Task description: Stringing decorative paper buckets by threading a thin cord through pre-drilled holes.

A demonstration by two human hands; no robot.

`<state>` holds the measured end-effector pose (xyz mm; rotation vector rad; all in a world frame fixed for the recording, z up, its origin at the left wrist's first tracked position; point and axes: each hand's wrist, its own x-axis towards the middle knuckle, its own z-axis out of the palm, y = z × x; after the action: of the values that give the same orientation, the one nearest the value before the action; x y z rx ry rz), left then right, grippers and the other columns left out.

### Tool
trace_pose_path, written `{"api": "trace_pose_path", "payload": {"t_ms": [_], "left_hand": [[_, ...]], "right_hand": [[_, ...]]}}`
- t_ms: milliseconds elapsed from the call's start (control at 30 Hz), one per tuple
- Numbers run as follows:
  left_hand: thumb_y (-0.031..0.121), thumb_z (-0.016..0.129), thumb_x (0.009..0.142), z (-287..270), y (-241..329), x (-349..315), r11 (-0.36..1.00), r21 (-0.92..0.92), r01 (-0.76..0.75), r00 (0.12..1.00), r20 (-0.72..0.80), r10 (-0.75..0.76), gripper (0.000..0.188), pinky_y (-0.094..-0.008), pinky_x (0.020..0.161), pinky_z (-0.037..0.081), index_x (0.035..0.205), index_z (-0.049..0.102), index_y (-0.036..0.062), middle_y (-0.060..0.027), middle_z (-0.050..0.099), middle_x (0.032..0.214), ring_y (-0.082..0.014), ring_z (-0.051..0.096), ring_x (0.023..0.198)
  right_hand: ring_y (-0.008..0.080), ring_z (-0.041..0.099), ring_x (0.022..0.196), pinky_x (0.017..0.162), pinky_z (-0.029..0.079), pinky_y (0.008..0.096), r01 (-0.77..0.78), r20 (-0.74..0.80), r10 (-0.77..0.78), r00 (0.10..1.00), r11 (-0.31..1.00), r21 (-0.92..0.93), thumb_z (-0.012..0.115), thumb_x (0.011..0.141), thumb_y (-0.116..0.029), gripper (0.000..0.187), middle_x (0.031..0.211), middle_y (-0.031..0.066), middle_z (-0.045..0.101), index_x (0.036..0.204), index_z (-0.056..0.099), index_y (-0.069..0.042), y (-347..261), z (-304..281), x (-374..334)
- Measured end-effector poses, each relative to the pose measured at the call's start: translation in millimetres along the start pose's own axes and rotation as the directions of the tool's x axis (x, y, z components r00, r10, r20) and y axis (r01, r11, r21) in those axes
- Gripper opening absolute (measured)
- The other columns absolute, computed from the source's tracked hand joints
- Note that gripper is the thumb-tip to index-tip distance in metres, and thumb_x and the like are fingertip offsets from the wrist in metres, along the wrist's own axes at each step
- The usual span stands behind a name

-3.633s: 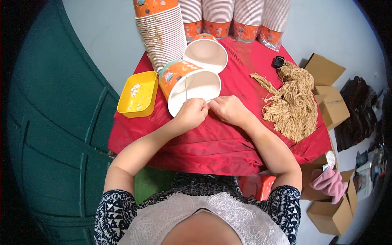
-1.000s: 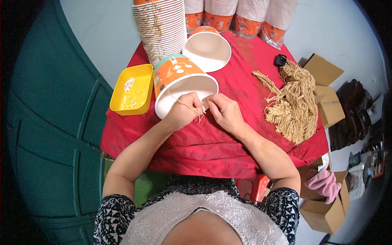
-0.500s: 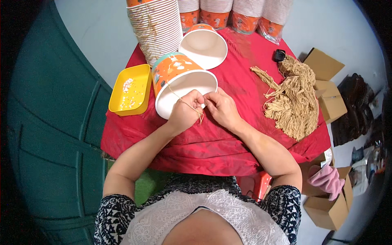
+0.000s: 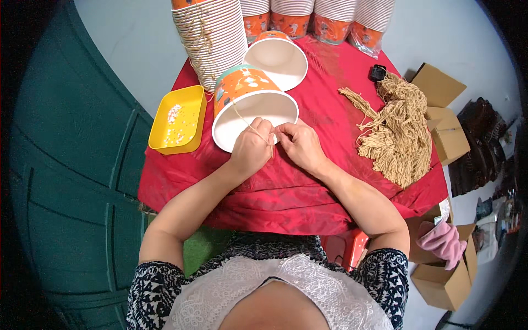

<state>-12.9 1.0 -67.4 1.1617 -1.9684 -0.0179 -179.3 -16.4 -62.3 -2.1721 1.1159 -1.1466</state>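
Note:
A large orange paper bucket (image 4: 245,83) lies on its side in front of me, its white open mouth (image 4: 226,129) toward me. From its rim a tan cord (image 4: 242,117) runs down across my left hand (image 4: 252,147), and a loop of it hangs below the fingers. My left hand is closed in a pinch on the cord. Against it, fingertip to fingertip, my right hand (image 4: 301,146) is also pinched closed. What sits between the right fingertips is hidden. Both hands are just before the bucket's near rim.
A yellow tray (image 4: 190,137) with small white bits stands left. Behind are another tipped bucket (image 4: 301,63), a tall bucket stack (image 4: 214,41) and several wrapped stacks (image 4: 333,27). A tan cord bundle (image 4: 399,132) and black object (image 4: 378,72) lie right on the red cloth (image 4: 324,99); cardboard boxes (image 4: 448,280) stand beyond.
The near bucket has shifted slightly right and its mouth has tilted up a little. The hands stay pinched together; a small white bit seen between them before no longer shows plainly.

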Motion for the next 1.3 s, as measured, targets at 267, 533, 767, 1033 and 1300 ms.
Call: {"api": "trace_pose_path", "payload": {"t_ms": [267, 533, 767, 1033, 1300], "left_hand": [[0.0, 0.063, 0.086, -1, -6, -4, 0.993, -0.105, 0.062, 0.998, 0.018, -0.06, 0.008, -0.0375, 0.056, 0.048, 0.086, 0.055, 0.0008, -0.0149, 0.06, 0.073, -0.0282, 0.061, 0.063], [0.0, 0.063, 0.088, -8, -2, -1, 0.982, -0.17, 0.085, 0.994, 0.076, -0.073, 0.005, -0.0331, 0.056, 0.048, 0.087, 0.058, 0.0018, -0.0118, 0.061, 0.073, -0.0207, 0.06, 0.063], [0.002, 0.063, 0.089, -12, -1, 1, 0.972, -0.196, 0.128, 0.986, 0.133, -0.103, 0.004, -0.03, 0.056, 0.047, 0.09, 0.059, 0.0019, -0.0094, 0.062, 0.073, -0.0167, 0.058, 0.061], [0.002, 0.055, 0.093, -12, -11, 1, 0.851, -0.384, 0.358, 0.929, 0.234, -0.286, 0.006, -0.0231, 0.057, 0.045, 0.088, 0.06, 0.0001, 0.0003, 0.059, 0.072, -0.0063, 0.054, 0.063], [0.005, 0.061, 0.084, -15, -21, 2, 0.942, -0.18, 0.282, 0.958, 0.101, -0.267, 0.006, -0.0408, 0.062, 0.049, 0.081, 0.057, 0.0009, -0.0177, 0.063, 0.072, -0.0364, 0.064, 0.07]], "right_hand": [[0.0389, 0.064, 0.093, 0.08, 0.052, 0.0455, 0.018, 0.041, -0.02, 0.999, 0.999, 0.039, 0.058, 0.086, -0.005, 0.019, 0.104, 0.0217, 0.064, 0.1, 0.07, -0.002, 6, -3, 0], [0.0384, 0.063, 0.096, 0.084, 0.051, 0.0446, 0.039, 0.112, -0.055, 0.992, 0.99, 0.138, 0.06, 0.086, -0.006, 0.019, 0.108, 0.0216, 0.062, 0.103, 0.067, -0.002, 6, -7, 1], [0.0379, 0.063, 0.089, 0.077, 0.05, 0.0452, 0.012, 0.137, -0.027, 0.99, 0.994, 0.111, 0.062, 0.086, -0.009, 0.01, 0.098, 0.0214, 0.063, 0.09, 0.064, 0.0, 10, -5, 2], [0.0388, 0.062, 0.083, 0.072, 0.051, 0.0448, 0.122, 0.213, -0.141, 0.967, 0.988, 0.097, 0.061, 0.083, -0.005, 0.008, 0.088, 0.0198, 0.06, 0.088, 0.062, 0.001, 8, -14, 0], [0.0412, 0.061, 0.088, 0.075, 0.053, 0.0473, 0.263, 0.348, -0.219, 0.911, 0.961, -0.083, 0.06, 0.074, -0.001, 0.018, 0.107, 0.0218, 0.055, 0.092, 0.062, 0.0, -4, -22, -1]]}}
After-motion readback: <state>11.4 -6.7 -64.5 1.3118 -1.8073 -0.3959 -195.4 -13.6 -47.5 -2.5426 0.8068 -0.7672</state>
